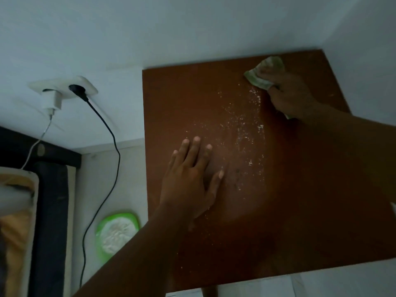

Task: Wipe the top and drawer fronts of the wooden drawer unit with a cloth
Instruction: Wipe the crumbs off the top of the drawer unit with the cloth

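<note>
White walls (192, 28) meet in a corner, dim light, view straight down. Wooden drawer unit (300, 211) sits pushed into that corner; only its brown top surface shows. Cloth (264, 71), pale green and crumpled, lies on the surface near the far right corner. Right hand (293, 95) is on top of it, grip closed: fingers curled over the cloth, thumb tucked against its near edge, pressing it down onto the wood. A bit of the same cloth pokes out under the wrist. Left hand (190, 181) lies palm-down on the surface left of center, grip fully open, fingers straight and slightly spread, holding nothing, just resting on the wood. White specks (242, 125) are scattered across the surface between the two hands, densest in a band running from just below the cloth toward the middle. Left of the unit, a white socket plate (83, 84) is on the wall with a white charger (52, 101) and a black plug (77, 91) in it. Black cable (111, 133) hangs down in a loose curve; thin white cable (32, 151) runs down-left. Green dish (116, 232) with white powdery contents is on the floor just beside the unit's left edge, partly hidden by the left forearm.
</note>
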